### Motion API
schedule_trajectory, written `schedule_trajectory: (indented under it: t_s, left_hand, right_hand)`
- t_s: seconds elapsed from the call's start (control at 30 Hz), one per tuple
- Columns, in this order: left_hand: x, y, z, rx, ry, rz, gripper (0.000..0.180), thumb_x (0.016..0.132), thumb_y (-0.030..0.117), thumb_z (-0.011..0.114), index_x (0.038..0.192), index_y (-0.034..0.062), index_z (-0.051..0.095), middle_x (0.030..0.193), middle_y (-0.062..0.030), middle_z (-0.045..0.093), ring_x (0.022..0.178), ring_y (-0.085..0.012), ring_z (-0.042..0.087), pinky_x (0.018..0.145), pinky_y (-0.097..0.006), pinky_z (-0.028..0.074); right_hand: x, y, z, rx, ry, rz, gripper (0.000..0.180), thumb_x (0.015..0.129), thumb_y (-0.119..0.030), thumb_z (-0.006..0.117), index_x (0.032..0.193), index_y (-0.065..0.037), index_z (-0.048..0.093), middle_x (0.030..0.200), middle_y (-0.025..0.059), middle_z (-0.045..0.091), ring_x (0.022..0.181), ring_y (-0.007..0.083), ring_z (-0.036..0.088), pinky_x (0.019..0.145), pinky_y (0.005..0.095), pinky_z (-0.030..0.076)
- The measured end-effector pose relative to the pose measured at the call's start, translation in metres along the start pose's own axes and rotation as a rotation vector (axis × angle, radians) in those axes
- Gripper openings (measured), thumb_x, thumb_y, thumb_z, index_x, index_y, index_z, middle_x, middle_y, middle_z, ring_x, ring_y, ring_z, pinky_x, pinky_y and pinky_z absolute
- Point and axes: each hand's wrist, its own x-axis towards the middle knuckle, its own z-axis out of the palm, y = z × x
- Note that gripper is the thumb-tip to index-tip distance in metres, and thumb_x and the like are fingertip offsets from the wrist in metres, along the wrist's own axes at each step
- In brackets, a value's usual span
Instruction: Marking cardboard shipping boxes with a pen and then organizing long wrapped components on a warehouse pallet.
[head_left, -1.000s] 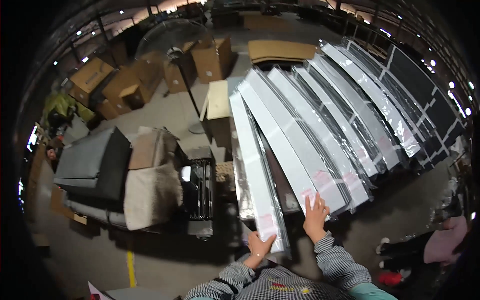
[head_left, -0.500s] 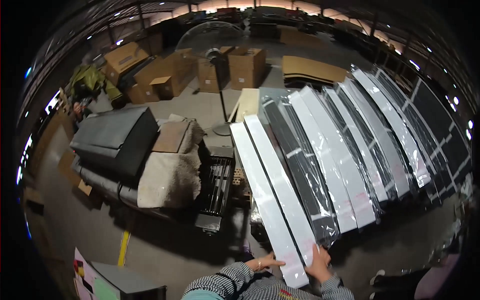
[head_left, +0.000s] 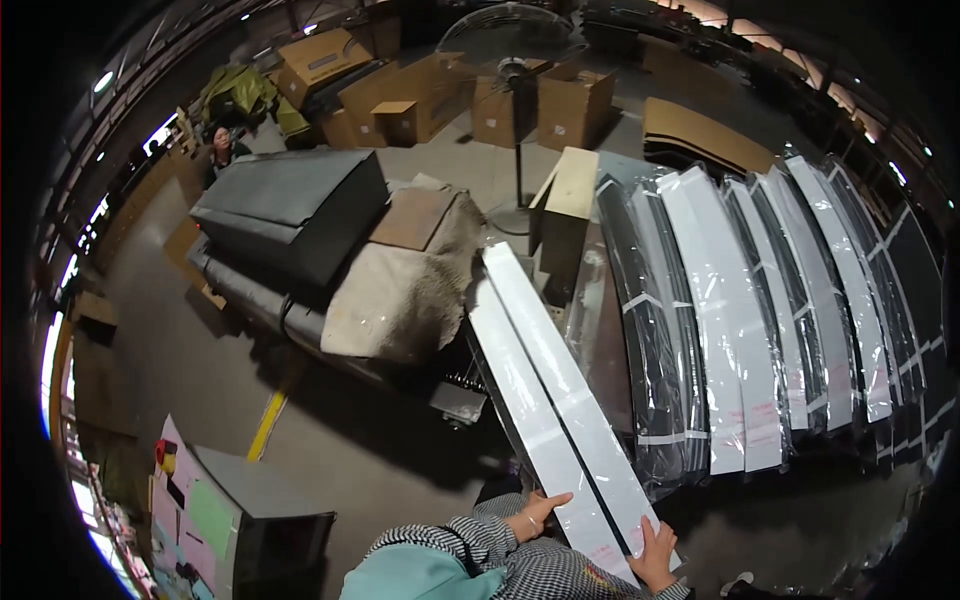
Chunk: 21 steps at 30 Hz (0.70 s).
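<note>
A long, narrow bundle (head_left: 535, 425) with two white strips on top and a dark gap between them slants away from me. My left hand (head_left: 537, 515) grips its left edge near the close end, thumb on top. On the right edge, close to the same end, my right hand (head_left: 655, 553) is closed with its fingers partly over the white surface. The bundle's far end lies beside a machine partly covered by a pale cloth (head_left: 385, 300). Similar plastic-wrapped long packs (head_left: 735, 330), white and black, lie in a row to the right.
A machine with a dark grey hood (head_left: 290, 215) stands left, a pedestal fan (head_left: 517, 140) behind. Cardboard boxes (head_left: 575, 108) stand farther back. A cabinet (head_left: 265, 485) is at lower left, near a yellow floor line (head_left: 266, 425). A person (head_left: 222, 145) is at far left.
My hands have drawn the bundle left, away from the row, and a gap has opened between them. Its far end now reaches beside the cloth-covered machine. The view has turned left.
</note>
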Motion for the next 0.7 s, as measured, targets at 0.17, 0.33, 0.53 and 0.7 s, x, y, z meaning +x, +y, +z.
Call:
schedule_trajectory:
  t_s: [0.17, 0.33, 0.53, 0.7]
  left_hand:
    - [-0.072, 0.03, -0.001, -0.149, 0.064, -0.109, 0.064, 0.077, 0.029, 0.088, 0.125, -0.0006, 0.057, 0.106, -0.0131, 0.07, 0.078, -0.0243, 0.07, 0.055, -0.033, 0.056]
    - [-0.099, 0.108, -0.001, -0.195, 0.104, -0.005, 0.059, 0.08, 0.043, 0.083, 0.124, 0.0084, 0.061, 0.109, -0.007, 0.07, 0.093, -0.023, 0.069, 0.07, -0.041, 0.057]
    - [-0.042, 0.173, -0.018, -0.291, 0.072, 0.023, 0.061, 0.078, 0.045, 0.084, 0.124, 0.0117, 0.061, 0.11, -0.0066, 0.07, 0.099, -0.0252, 0.067, 0.081, -0.049, 0.054]
    - [0.015, 0.211, -0.051, -0.591, 0.074, 0.03, 0.05, 0.086, 0.039, 0.077, 0.126, 0.0132, 0.06, 0.114, -0.0109, 0.067, 0.104, -0.0338, 0.065, 0.085, -0.062, 0.052]
  right_hand:
    - [0.038, -0.034, -0.067, -0.039, -0.005, -0.142, 0.099, 0.049, -0.024, 0.087, 0.14, -0.011, 0.049, 0.129, 0.0256, 0.044, 0.118, 0.0441, 0.043, 0.099, 0.0519, 0.033]
    - [0.126, -0.087, -0.131, -0.079, -0.008, -0.22, 0.097, 0.052, -0.022, 0.089, 0.14, -0.011, 0.05, 0.128, 0.0241, 0.047, 0.118, 0.0415, 0.045, 0.1, 0.0499, 0.034]
    - [0.23, -0.112, -0.144, -0.141, 0.009, -0.296, 0.093, 0.052, -0.018, 0.089, 0.137, -0.012, 0.053, 0.128, 0.0238, 0.05, 0.117, 0.0415, 0.048, 0.1, 0.05, 0.037]
    - [0.33, -0.112, -0.123, -0.066, -0.032, -0.427, 0.077, 0.061, -0.014, 0.08, 0.134, -0.013, 0.055, 0.133, 0.0279, 0.048, 0.124, 0.0454, 0.046, 0.105, 0.0519, 0.036]
